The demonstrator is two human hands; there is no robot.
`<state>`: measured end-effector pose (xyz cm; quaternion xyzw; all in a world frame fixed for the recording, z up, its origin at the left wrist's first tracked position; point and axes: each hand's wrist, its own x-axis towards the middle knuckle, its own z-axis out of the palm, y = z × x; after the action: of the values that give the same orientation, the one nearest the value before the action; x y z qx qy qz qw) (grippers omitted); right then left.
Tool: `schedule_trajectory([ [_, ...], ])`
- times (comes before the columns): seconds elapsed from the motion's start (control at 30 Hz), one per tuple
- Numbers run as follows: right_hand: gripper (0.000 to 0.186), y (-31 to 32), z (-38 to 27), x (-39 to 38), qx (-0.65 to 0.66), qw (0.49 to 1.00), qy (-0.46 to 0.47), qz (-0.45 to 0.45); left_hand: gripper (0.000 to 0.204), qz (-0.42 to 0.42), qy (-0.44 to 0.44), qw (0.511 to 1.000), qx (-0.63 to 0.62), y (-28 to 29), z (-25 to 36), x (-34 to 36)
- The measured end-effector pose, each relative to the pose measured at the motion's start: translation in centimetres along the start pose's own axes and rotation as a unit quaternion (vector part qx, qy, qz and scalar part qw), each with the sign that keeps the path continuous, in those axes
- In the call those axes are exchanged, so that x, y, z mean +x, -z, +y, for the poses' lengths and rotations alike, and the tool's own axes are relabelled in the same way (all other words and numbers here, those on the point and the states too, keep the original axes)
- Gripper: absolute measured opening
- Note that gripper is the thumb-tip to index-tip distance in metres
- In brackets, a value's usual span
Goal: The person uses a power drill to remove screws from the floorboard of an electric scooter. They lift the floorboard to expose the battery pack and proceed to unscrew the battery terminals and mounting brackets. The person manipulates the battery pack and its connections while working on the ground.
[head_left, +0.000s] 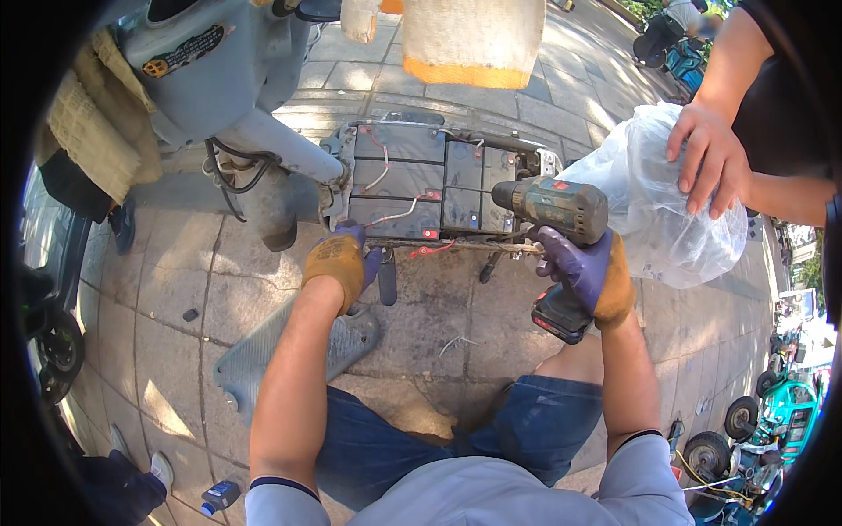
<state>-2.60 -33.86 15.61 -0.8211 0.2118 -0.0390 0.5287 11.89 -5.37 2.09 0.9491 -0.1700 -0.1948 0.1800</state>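
Gripping green-bodied cordless drill (pixel 553 206), right hand (pixel 586 267)

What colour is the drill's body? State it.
Dark green, with a red and black battery base, on the cordless drill held in the gloved right hand; head view.

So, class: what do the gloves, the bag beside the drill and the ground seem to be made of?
Gloves, seen on the left hand: likely knit fabric with a purple rubbery palm coat, matte tan backs.
Bag: thin clear plastic film, crinkled and glossy, held by another person's hand.
Ground: stone or concrete paving slabs, dull grey with joints.
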Motion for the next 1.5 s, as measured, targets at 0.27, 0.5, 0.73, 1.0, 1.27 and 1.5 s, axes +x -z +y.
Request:
schedule_trajectory([
  [0.27,0.027,-2.2,-2.0,2.5,-0.169,0.984,0.008,-0.048,0.058,-0.069,-0.105,0.990,0.068,-3.2,1.7,0.6],
  [0.5,0.025,-3.5,-1.9,3.5,-0.134,0.987,0.065,-0.066,0.063,-0.121,-0.094,0.985,0.076,-3.5,1.4,0.8],
  [0.73,0.026,-3.3,-2.0,3.8,-0.133,0.986,0.073,-0.073,0.058,-0.147,-0.062,0.984,0.080,-3.4,1.6,1.1],
  [1.0,0.027,-3.3,-1.9,4.2,-0.153,0.981,0.092,-0.075,0.058,-0.159,-0.053,0.983,0.078,-3.5,2.1,1.7],
  [1.27,0.029,-3.0,-0.7,5.0,-0.158,0.980,0.092,-0.085,0.054,-0.113,-0.077,0.989,0.058,-4.3,1.6,1.5],
  [1.5,0.026,-3.6,-0.9,5.6,-0.175,0.974,0.108,-0.093,0.055,-0.107,-0.069,0.991,0.044,-3.9,1.7,1.5],
])
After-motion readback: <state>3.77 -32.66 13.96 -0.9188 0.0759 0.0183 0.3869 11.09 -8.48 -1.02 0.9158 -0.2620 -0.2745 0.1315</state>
